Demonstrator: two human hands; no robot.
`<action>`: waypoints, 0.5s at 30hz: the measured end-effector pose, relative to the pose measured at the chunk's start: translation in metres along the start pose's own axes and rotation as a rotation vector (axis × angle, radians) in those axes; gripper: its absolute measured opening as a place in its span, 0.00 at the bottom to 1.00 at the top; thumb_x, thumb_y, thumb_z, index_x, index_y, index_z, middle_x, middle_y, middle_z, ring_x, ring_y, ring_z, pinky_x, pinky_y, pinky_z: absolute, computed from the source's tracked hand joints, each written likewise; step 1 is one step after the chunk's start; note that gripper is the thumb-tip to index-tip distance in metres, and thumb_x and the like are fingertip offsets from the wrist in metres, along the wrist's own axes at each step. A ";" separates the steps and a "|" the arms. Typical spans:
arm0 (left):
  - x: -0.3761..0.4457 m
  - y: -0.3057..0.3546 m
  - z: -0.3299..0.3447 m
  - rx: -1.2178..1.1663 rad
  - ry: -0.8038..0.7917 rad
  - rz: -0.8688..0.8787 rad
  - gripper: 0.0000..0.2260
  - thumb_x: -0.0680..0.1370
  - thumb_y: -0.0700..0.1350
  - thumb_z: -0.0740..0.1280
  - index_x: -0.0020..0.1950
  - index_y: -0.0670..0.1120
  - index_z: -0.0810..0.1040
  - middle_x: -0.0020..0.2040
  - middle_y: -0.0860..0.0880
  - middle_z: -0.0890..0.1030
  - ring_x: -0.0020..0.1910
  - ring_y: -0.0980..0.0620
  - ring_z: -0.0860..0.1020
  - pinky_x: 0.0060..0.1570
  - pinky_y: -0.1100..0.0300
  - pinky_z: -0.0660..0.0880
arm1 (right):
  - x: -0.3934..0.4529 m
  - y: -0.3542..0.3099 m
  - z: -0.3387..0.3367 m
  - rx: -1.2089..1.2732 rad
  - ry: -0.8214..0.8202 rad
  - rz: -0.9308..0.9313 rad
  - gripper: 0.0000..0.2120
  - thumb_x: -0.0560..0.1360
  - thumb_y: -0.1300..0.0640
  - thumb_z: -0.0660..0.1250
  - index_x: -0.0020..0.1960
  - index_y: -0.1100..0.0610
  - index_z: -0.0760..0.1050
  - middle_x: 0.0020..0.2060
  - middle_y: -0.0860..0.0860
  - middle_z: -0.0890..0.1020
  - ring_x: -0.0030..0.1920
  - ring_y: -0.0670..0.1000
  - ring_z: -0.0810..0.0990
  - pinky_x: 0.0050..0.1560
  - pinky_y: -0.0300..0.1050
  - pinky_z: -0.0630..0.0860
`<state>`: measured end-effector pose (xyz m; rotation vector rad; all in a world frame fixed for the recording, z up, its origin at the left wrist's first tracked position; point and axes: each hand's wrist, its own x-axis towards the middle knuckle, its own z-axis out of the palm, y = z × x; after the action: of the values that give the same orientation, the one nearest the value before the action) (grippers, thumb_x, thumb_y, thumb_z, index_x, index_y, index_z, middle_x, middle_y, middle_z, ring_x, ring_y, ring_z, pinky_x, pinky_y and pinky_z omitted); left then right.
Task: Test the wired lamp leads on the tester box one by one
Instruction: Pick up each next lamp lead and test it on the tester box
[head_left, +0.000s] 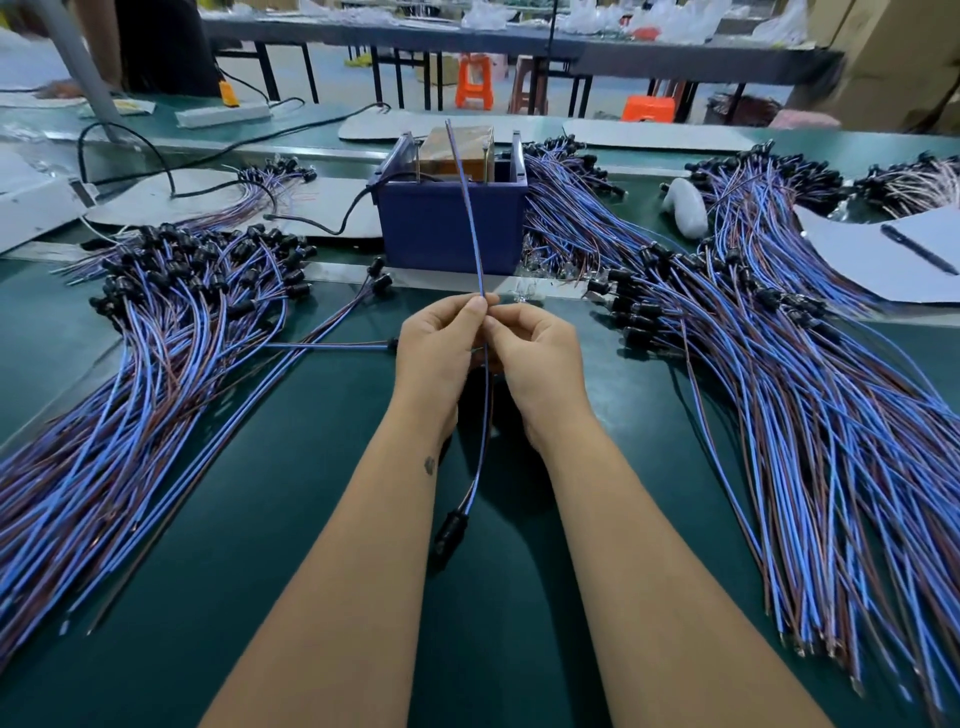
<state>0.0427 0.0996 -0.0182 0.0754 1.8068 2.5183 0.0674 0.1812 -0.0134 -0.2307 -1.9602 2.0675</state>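
Both hands hold one lamp lead (470, 218), a blue and brown wire pair, upright over the green table. My left hand (441, 348) pinches it between thumb and fingers, and my right hand (535, 353) pinches it right beside. The free wire ends point up in front of the blue tester box (447, 228), which has two upright metal posts at its top. The lead's black lamp holder (451, 530) hangs below, between my forearms.
A big heap of leads (156, 332) lies to the left, another heap (769, 374) to the right. Two single leads (332, 345) lie left of my hands. A black cable runs into the box. A sheet with a pen (917, 249) lies at the far right.
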 end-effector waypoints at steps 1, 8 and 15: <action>0.001 -0.001 0.001 0.056 0.032 0.018 0.09 0.81 0.39 0.64 0.44 0.45 0.83 0.40 0.45 0.85 0.39 0.50 0.83 0.40 0.56 0.80 | 0.000 0.001 0.001 -0.029 0.004 -0.004 0.10 0.77 0.63 0.67 0.41 0.50 0.76 0.38 0.48 0.81 0.38 0.44 0.79 0.44 0.40 0.77; 0.002 0.004 -0.013 0.442 0.267 0.204 0.10 0.80 0.42 0.61 0.41 0.50 0.78 0.38 0.52 0.82 0.39 0.51 0.82 0.47 0.50 0.80 | 0.000 0.005 0.000 -0.286 0.138 -0.099 0.07 0.79 0.58 0.64 0.42 0.51 0.75 0.37 0.48 0.81 0.37 0.48 0.77 0.44 0.45 0.76; -0.003 0.007 -0.020 0.542 0.281 0.180 0.08 0.78 0.44 0.61 0.42 0.50 0.79 0.30 0.54 0.77 0.30 0.54 0.72 0.33 0.57 0.71 | -0.004 0.002 -0.002 -0.332 0.202 -0.109 0.08 0.79 0.55 0.61 0.42 0.47 0.72 0.35 0.49 0.80 0.37 0.50 0.77 0.39 0.45 0.72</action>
<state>0.0446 0.0782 -0.0176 -0.1108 2.6615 2.1462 0.0714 0.1815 -0.0159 -0.3751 -2.1254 1.5782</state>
